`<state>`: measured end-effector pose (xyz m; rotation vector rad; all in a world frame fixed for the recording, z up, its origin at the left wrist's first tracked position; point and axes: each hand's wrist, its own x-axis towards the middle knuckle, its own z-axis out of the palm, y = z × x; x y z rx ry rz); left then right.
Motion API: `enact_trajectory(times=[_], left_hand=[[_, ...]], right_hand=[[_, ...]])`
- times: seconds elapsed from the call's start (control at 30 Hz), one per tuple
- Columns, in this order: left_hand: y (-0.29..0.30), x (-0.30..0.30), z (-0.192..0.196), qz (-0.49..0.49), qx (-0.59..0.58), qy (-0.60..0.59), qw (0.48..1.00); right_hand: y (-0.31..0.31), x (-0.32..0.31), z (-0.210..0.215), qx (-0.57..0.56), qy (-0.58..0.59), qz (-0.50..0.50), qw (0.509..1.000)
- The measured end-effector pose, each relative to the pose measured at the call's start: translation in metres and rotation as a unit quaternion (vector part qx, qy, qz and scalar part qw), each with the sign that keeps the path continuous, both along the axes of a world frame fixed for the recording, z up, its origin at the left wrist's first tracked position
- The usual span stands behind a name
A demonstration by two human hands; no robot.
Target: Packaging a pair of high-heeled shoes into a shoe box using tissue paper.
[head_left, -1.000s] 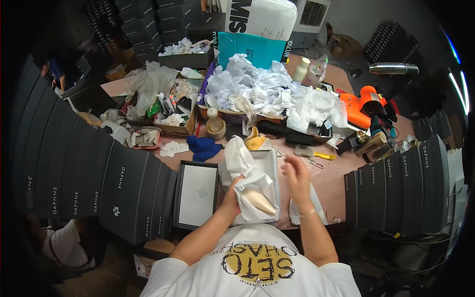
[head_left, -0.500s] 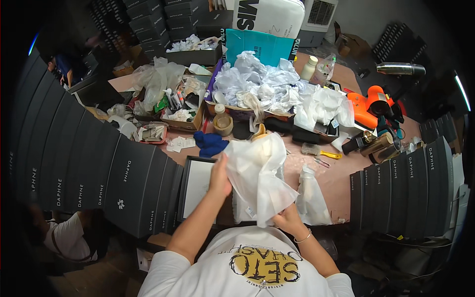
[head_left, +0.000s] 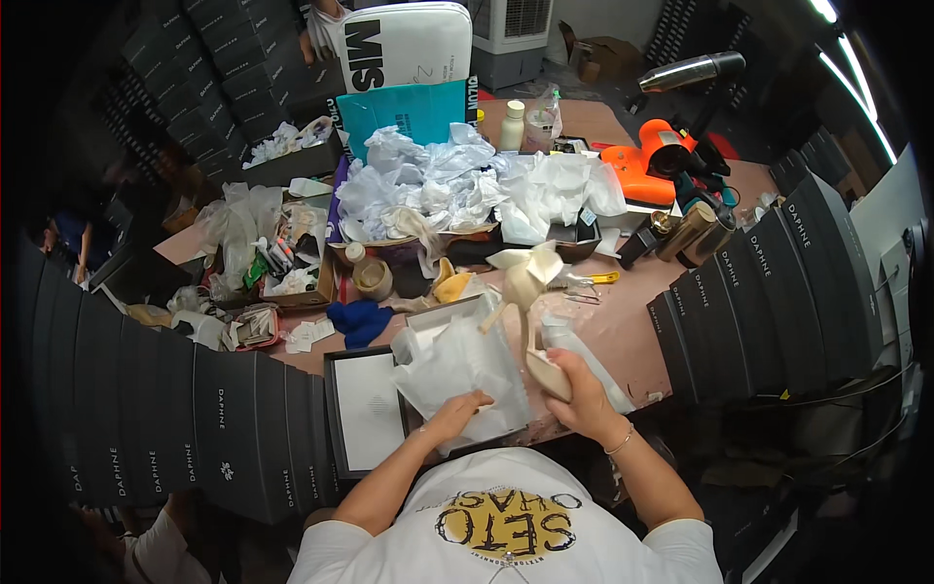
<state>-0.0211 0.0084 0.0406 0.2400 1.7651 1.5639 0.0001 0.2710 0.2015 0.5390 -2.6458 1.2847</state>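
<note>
A cream high-heeled shoe [head_left: 528, 282] is tilted up in my right hand [head_left: 581, 394], whose fingers wrap round its sole. My left hand [head_left: 454, 417] has its fingers stretched out over a thin white bag [head_left: 449, 355], touching it and holding nothing that I can see. The bag is spread loosely over an open shoebox [head_left: 511, 414], hiding most of its inside. Left of it lies a black-edged, white-lined box part [head_left: 368, 414]. A second white wrapping [head_left: 589, 362] lies to the right, partly behind the shoe and my right hand.
Dark shoeboxes are stacked at left [head_left: 233, 428] and right [head_left: 778, 277]. Crumpled white paper [head_left: 418, 185] fills a carton at the back. A blue cloth [head_left: 358, 323], a jar [head_left: 371, 277], a yellow-handled brush [head_left: 593, 279] and an orange tool [head_left: 642, 170] sit on the table.
The shoe has come into plain sight in my right hand, raised forward. The white bag has gone down from between my hands onto the shoebox. My left hand has lowered toward me.
</note>
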Motion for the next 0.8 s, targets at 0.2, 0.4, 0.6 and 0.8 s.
enact_trajectory(times=[0.2, 0.4, 0.6, 0.8], left_hand=[[-0.029, -0.006, 0.069, -0.140, 0.395, -0.434, 0.798], [-0.039, 0.033, 0.074, 0.255, 0.261, -0.312, 0.877], [-0.015, 0.063, 0.079, 0.428, 0.280, -0.276, 0.814], [-0.017, 0.066, 0.071, 0.498, 0.196, -0.195, 0.822]], right_hand=[[-0.030, -0.010, -0.001, 0.233, 0.163, 0.217, 0.934], [-0.083, -0.034, -0.040, 0.149, 0.017, 0.171, 0.974], [-0.144, -0.045, -0.076, 0.179, 0.007, 0.173, 0.969], [-0.143, -0.044, -0.072, 0.074, -0.085, 0.212, 0.971]])
